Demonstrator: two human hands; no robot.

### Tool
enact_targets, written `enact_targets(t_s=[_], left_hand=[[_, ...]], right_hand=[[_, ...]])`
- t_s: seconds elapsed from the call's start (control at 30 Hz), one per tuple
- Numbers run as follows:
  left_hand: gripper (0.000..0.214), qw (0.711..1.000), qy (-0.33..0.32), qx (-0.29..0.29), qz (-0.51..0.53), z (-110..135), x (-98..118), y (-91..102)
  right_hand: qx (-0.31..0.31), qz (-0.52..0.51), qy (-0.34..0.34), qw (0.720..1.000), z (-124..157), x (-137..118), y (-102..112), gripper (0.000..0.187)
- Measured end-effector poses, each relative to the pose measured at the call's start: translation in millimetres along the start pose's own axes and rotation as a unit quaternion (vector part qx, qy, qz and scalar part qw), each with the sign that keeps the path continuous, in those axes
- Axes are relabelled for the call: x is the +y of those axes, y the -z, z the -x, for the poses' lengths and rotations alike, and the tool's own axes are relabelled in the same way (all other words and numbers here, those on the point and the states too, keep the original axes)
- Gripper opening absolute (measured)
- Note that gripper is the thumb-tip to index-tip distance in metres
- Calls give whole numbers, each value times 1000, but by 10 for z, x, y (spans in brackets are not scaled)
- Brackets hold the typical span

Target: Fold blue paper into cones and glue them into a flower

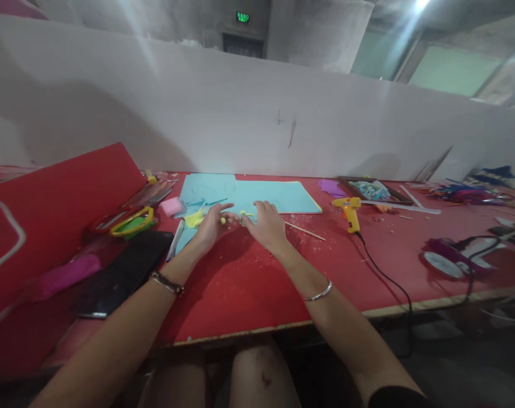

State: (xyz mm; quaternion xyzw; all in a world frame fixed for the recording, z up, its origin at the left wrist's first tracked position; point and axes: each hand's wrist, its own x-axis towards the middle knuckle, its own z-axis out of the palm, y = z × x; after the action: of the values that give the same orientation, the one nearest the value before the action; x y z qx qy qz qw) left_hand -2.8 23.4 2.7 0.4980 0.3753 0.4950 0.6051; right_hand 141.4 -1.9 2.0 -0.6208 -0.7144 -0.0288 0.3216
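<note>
- left hand (215,228): fingers loosely curled, thumb raised; a small pale-yellow lump (222,220) shows at its fingers; whether it is pinched cannot be told.
- right hand (266,225): fingers bent, thumb forward; a small pale-yellow strip (247,213) shows between thumb and fingers, just across from the left hand; firmness of hold cannot be told.
- surface: matt red tabletop (240,300) beneath both hands, strewn with pale crumbs, its front edge nearer the wearer.
- just beyond the grip: light-blue flat sheets (278,195).
- just left of the grip: crumpled yellow piece (193,219); pink soft block (171,206); farther left, scissors with yellow handles (132,224) and a flat black slab (127,275).
- just right of the grip: thin wooden stick (305,230); farther right, yellow glue gun (350,213) with black cable; dark-framed tray (346,182) of pale scraps.
- room, beyond the grip: white partition (223,113); above it, green lit exit sign (243,17) and grey concrete.
</note>
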Motion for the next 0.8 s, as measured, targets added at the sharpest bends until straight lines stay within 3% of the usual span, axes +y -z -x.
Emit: enact_targets(t_s=[0.13, 0.23, 0.37, 0.6, 0.8], left_hand=[[45, 997, 39, -45, 39, 44, 16, -33], [51, 993, 56, -95, 29, 80, 27, -57], [59, 989, 54, -135, 32, 106, 42, -66], [56, 988, 42, -145, 44, 95, 43, -55], [31, 993, 16, -116, -5, 37, -153, -27]], right_hand=[[25, -51, 161, 985, 2, -47, 10, 26], [19, -35, 214, 976, 22, -110, -13, 23], [3, 5, 221, 975, 37, -149, -58, 15], [12, -70, 195, 978, 15, -111, -84, 11], [63, -113, 182, 975, 3, -81, -57, 14]])
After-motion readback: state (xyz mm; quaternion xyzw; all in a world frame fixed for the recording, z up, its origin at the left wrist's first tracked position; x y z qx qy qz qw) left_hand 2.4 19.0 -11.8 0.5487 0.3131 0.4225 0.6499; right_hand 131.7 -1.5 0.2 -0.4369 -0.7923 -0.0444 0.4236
